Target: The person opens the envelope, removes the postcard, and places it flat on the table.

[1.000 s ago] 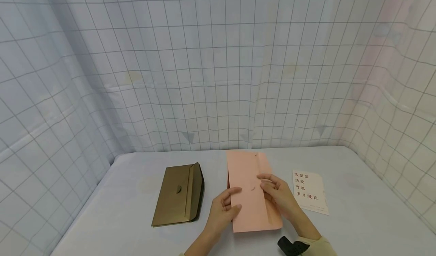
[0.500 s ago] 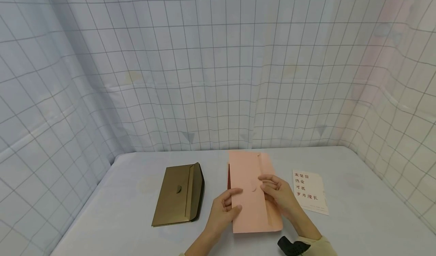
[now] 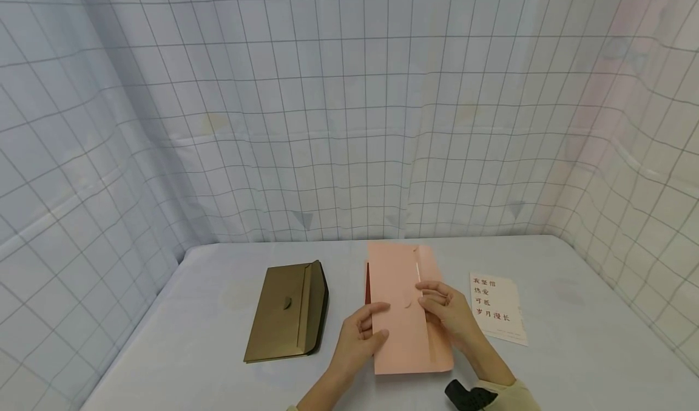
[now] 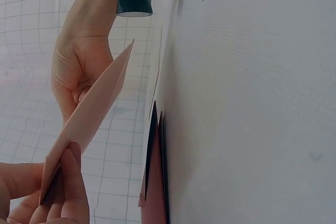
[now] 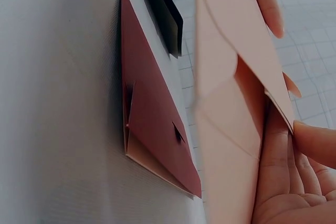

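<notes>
Above the worktop, roughly midway between its side edges, a raised pink envelope overlay a red envelope. The left hand pinched the pink one's left side; the right hand's fingers pinched the lip of its opening. The step was probably opening the pocket; next, apparently, that lip needed gentle parting. Some right fingertips and the pocket's depth were hidden.

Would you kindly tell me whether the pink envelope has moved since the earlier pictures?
Yes, slightly: the far end of the pink envelope has shifted right, toward the card lying on the table.
</notes>
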The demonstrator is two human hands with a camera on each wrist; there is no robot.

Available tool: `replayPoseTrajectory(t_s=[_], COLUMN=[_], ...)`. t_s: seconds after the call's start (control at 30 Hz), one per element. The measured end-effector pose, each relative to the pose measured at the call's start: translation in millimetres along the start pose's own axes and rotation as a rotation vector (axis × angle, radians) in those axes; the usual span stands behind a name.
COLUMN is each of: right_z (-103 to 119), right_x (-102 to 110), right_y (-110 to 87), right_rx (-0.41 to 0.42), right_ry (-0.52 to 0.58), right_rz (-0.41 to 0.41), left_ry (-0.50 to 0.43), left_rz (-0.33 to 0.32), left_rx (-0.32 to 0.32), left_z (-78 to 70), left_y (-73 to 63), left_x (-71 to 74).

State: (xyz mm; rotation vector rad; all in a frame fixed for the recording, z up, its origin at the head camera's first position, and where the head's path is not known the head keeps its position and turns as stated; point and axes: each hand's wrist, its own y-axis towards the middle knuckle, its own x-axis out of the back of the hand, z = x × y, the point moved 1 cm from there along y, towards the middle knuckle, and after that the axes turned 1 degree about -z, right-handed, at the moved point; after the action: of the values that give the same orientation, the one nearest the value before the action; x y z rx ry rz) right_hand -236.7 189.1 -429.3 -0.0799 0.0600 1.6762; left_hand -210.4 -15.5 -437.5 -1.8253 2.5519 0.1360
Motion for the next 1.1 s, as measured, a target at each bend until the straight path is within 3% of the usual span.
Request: replayPoseTrajectory(t_s=[0.5,1.1], right_z=[-1.3,0.3], right_x=[2.8,11.2], right_y=[1.9,2.4], right_rx=[-0.025,-0.029], right_ry=[-0.091,-0.101], right_rz=[-0.047,-0.035], left_ry=[-0.025,-0.025], left_rz=[-0.001,-0.011], left_rx=[0.013,0.027], left_z=[3.1,-0.5], left_y=[1.8,1.4], left_x=[0.0,5.1])
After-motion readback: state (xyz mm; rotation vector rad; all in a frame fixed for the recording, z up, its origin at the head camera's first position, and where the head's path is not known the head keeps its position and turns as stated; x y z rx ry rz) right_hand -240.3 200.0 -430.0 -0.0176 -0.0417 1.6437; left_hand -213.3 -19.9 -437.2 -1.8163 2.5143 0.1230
